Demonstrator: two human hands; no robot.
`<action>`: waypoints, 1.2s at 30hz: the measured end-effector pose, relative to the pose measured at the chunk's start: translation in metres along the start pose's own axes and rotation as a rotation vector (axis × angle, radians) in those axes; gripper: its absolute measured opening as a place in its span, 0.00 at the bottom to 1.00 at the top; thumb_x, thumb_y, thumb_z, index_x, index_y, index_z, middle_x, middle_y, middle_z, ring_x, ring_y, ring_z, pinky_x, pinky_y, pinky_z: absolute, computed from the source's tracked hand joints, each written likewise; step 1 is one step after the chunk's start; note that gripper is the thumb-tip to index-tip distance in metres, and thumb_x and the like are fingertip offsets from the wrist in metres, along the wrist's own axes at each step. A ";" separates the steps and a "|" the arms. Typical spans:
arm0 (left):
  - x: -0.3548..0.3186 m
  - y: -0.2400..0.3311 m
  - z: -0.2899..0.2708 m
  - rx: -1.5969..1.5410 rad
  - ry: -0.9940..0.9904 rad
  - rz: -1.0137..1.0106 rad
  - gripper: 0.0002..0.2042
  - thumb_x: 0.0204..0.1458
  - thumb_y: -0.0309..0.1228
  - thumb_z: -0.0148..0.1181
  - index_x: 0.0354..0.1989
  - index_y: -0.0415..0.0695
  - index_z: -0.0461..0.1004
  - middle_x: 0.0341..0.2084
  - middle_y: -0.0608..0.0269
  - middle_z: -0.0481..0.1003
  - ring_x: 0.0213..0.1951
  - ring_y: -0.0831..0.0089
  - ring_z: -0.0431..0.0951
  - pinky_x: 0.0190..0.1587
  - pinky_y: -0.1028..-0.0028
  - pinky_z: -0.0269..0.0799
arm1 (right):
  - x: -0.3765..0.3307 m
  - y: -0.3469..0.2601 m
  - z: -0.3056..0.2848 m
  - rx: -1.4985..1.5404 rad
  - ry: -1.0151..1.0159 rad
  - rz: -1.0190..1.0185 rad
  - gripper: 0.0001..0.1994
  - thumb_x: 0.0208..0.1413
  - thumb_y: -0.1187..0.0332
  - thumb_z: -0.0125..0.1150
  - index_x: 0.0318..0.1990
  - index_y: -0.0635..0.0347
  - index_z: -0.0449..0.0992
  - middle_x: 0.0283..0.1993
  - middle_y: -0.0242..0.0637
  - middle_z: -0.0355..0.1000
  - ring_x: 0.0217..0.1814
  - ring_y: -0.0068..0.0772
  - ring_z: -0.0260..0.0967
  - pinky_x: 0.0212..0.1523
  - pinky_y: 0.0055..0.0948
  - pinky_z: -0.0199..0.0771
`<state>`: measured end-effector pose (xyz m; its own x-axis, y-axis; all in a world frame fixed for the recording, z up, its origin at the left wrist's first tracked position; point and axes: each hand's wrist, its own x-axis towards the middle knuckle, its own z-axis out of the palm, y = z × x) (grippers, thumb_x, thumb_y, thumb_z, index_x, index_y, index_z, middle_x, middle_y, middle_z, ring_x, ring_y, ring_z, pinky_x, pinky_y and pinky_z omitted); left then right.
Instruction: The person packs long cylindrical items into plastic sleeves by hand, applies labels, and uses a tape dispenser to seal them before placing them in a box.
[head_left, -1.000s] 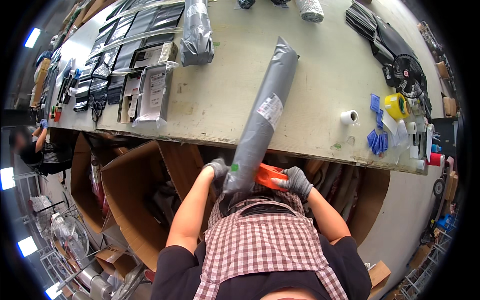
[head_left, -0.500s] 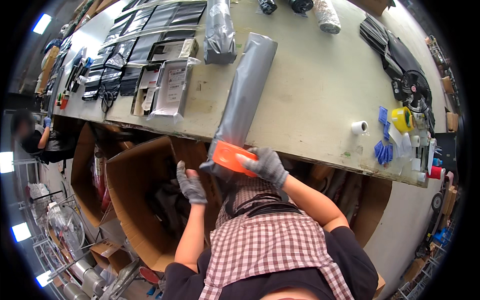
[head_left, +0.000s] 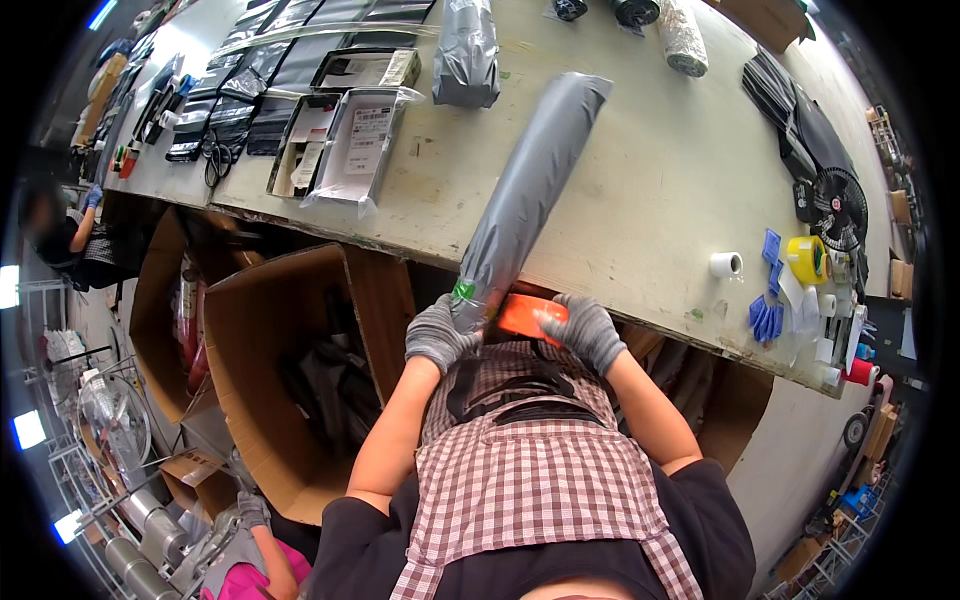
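1. Grey wrapped package (head_left: 537, 180), long and tube-like: slants over the near edge of the surface (head_left: 640, 240), its near end overhanging toward the apron (head_left: 540, 480). Cannot tell whether its far end rests on the surface. Small green patch (head_left: 463, 290) by the near end.
2. Left hand (head_left: 440, 335), grey-gloved: touches the near end of the package, fingers bent; cannot tell whether they close around it.
3. Right hand (head_left: 587, 332), also grey-gloved: grasps an orange tool (head_left: 530, 316), just beside the package's near end. The tool's working part is unclear.
4. Right part of the surface: white roll (head_left: 726, 264), blue packets (head_left: 767, 319), yellow tape roll (head_left: 806, 259), black fan (head_left: 838, 207).
5. Left part: open boxes (head_left: 362, 148) with labelled paper inside; flat black packages (head_left: 208, 128) beyond; second grey package (head_left: 466, 55) to their right.
6. Below the surface, left: open cardboard box (head_left: 262, 400) containing dark material.
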<state>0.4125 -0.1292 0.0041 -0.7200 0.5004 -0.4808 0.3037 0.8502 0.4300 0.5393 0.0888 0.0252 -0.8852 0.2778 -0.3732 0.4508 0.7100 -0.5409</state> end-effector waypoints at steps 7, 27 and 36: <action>0.001 -0.010 -0.032 0.215 0.212 0.132 0.50 0.39 0.47 0.64 0.65 0.32 0.42 0.64 0.41 0.50 0.64 0.47 0.53 0.62 0.56 0.52 | -0.073 0.064 -0.028 0.491 0.172 0.285 0.19 0.47 0.54 0.60 0.32 0.64 0.77 0.25 0.42 0.75 0.27 0.33 0.74 0.32 0.32 0.72; -0.307 -0.237 -0.008 0.726 0.549 -0.902 0.50 0.34 0.38 0.64 0.67 0.45 0.42 0.65 0.43 0.47 0.62 0.47 0.53 0.64 0.47 0.41 | -0.032 0.179 -0.037 0.941 0.779 0.101 0.13 0.56 0.61 0.57 0.33 0.64 0.76 0.28 0.31 0.72 0.28 0.20 0.65 0.31 0.22 0.66; 0.156 0.109 -0.094 0.093 0.924 0.583 0.33 0.42 0.42 0.62 0.60 0.52 0.63 0.59 0.49 0.60 0.60 0.52 0.61 0.61 0.57 0.54 | 0.000 0.152 -0.017 0.919 0.793 0.130 0.16 0.56 0.59 0.58 0.39 0.66 0.73 0.28 0.32 0.72 0.26 0.19 0.66 0.27 0.20 0.68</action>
<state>0.2747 0.0265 0.0476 -0.6286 0.5473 0.5525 0.7675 0.5513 0.3271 0.6056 0.2077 -0.0436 -0.5074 0.8585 -0.0742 0.1701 0.0154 -0.9853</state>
